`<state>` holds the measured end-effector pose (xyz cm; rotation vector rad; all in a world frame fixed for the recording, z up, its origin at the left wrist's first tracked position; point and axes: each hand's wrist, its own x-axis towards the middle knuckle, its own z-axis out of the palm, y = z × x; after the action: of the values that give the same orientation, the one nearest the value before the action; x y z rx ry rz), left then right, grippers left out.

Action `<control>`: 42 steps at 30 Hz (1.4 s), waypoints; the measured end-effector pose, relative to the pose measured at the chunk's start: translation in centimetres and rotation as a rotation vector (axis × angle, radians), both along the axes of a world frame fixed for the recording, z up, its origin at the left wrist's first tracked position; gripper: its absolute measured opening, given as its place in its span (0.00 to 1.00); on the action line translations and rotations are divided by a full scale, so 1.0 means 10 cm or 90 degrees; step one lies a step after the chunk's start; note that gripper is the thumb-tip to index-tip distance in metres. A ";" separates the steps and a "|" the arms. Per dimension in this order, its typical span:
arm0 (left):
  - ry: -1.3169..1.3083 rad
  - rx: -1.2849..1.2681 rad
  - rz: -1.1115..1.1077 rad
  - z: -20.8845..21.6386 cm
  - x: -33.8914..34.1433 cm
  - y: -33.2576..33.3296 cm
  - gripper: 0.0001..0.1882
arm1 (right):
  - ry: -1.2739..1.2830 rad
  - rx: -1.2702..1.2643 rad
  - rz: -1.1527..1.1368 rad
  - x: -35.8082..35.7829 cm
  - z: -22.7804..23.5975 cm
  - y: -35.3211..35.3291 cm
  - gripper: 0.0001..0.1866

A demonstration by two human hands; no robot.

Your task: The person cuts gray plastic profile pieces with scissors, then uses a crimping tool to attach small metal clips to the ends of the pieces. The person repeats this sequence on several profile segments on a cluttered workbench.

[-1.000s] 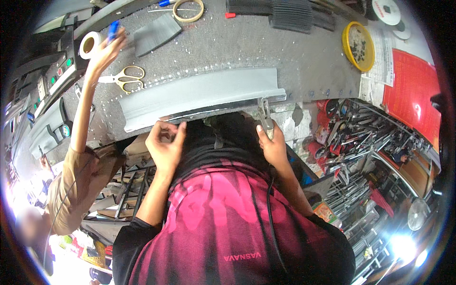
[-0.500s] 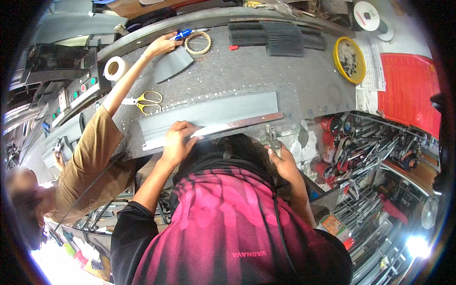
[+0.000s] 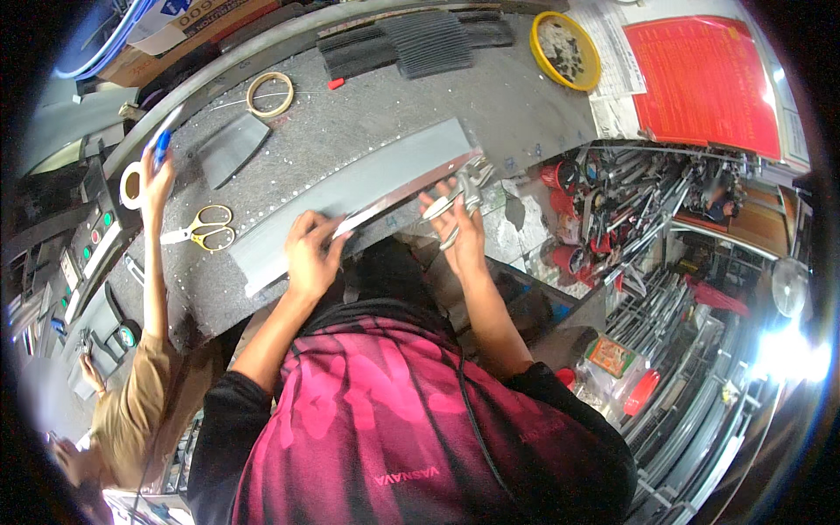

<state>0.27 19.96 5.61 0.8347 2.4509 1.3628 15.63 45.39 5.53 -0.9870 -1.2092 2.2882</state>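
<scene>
Left hand (image 3: pixel 311 261) pinches from above; right hand (image 3: pixel 457 219) grips, fingers (image 3: pixel 467 226) bent; both forearms (image 3: pixel 492 319) reach forward.

The speckled bench (image 3: pixel 350 114) bears a grey panel (image 3: pixel 376 175), scissors (image 3: pixel 192 233) and yellow bowl (image 3: pixel 544 68).

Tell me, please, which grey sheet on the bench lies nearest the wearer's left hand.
The long grey sheet, right by the left hand; the short grey sheet lies farther back, near the tan ring.
</scene>
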 end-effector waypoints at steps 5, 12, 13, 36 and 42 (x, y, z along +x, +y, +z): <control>-0.053 -0.016 -0.030 -0.05 -0.09 0.39 0.15 | -0.024 0.033 -0.063 0.08 0.08 0.12 0.33; -0.048 -0.025 -0.049 -0.09 -0.13 0.29 0.11 | -0.052 0.008 -0.012 0.17 -0.13 -0.52 0.35; -0.049 -0.026 -0.051 -0.10 -0.13 0.30 0.10 | -0.062 0.007 0.010 0.15 -0.17 -0.60 0.34; -0.258 -0.070 -0.077 -0.01 -0.49 0.33 0.12 | -0.279 0.489 0.019 -0.66 0.04 -1.16 0.24; -0.125 -0.057 -0.144 -0.12 -0.44 0.25 0.10 | -0.230 0.512 -0.056 -0.66 -0.15 -1.20 0.14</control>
<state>-4.12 22.48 4.43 0.8811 2.1771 1.1848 9.03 33.42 4.07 -1.0953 -1.9497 1.3454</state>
